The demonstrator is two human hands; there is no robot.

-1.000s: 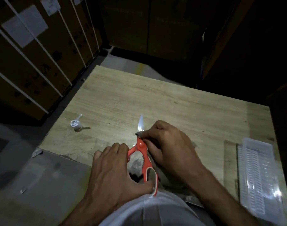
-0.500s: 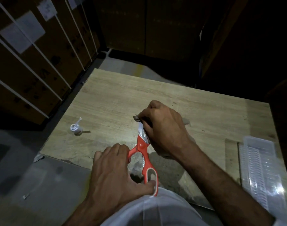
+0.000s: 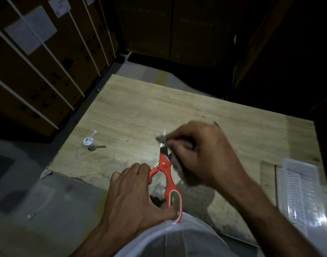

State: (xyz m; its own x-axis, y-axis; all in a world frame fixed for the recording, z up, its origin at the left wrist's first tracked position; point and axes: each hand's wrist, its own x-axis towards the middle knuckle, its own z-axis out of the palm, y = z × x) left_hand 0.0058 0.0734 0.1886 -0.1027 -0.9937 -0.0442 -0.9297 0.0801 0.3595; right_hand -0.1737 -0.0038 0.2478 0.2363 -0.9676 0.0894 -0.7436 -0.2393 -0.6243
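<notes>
1. Orange-handled scissors (image 3: 165, 165) sit low over the near edge of the wooden bench (image 3: 131, 108), with the blades pointing away. I can't tell if they touch the bench.
2. Left hand (image 3: 133, 197): fingers curled round the left handle loop, thumb against the right loop. It clamps the tool in place.
3. Right hand (image 3: 201, 154): fingers pinch a small grey pad (image 3: 161, 139) against the blade near its tip. The hand is motion-blurred, so I can't tell which blade face the pad touches.
4. Step, my read: rubbing the blade with the pad, either honing or cleaning it, mid-stroke.
5. Next move calls for a firm left grip, the pad flat on the blade and a stroke along its length. Fingertips should stay off the cutting edge.
6. Not in play: a white bottle (image 3: 90, 142) stands well to the left, and a clear plastic tray (image 3: 300, 191) sits at the bench's right edge.
</notes>
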